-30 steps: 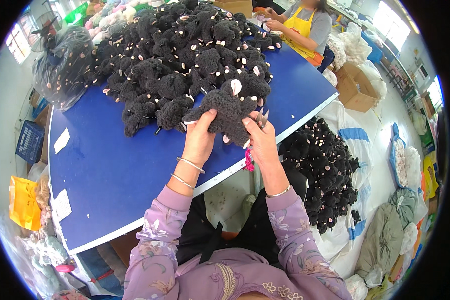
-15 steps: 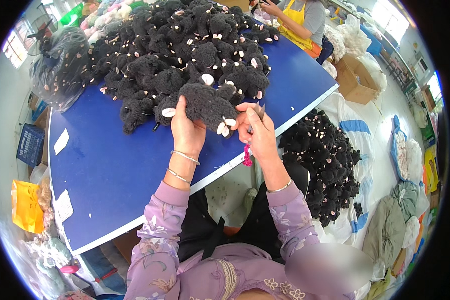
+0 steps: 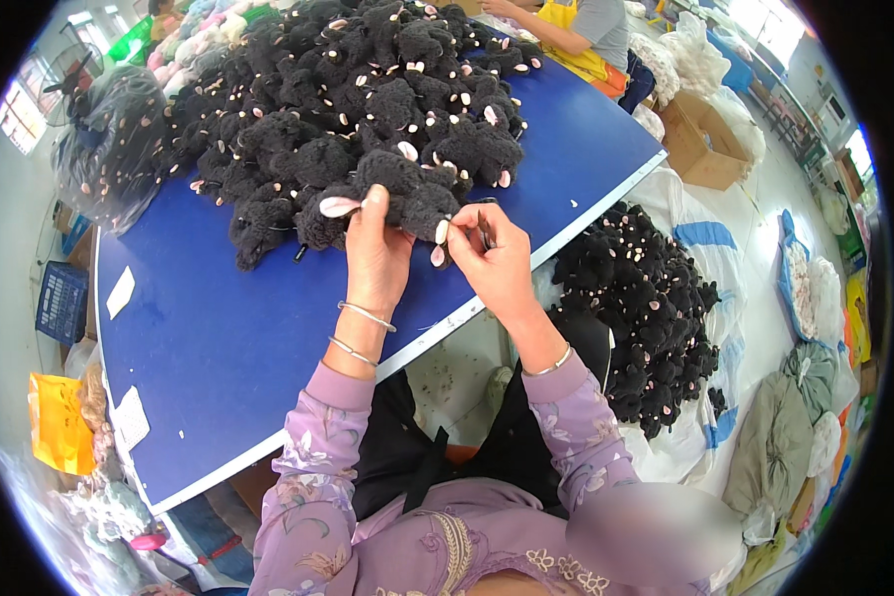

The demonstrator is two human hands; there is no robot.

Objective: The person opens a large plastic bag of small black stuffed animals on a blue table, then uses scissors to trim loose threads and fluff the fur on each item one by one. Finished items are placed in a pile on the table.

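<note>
A fluffy black plush toy (image 3: 422, 199) with small pale pink ears and paws is in my left hand (image 3: 377, 248), whose thumb presses on its top. My right hand (image 3: 497, 258) is closed at the toy's right end, thumb and forefinger pinching beside a white paw (image 3: 441, 231). Tucked in that same hand is a dark pair of thread snips (image 3: 485, 230), mostly hidden by the fingers. A large pile of similar black plush toys (image 3: 298, 149) lies just beyond my hands.
The blue table (image 3: 258, 348) has a white edge near me. More black toys (image 3: 636, 318) are heaped on white sheeting at the right. A full plastic bag (image 3: 109, 149) stands at the left. Across the table is a person in a yellow apron (image 3: 566, 50); a cardboard box (image 3: 700, 139) stands nearby.
My right hand has turned inward and moved slightly left, its fingertips now pinching at the toy's paw. The snips' blades and a pink cord seen earlier are now mostly hidden.
</note>
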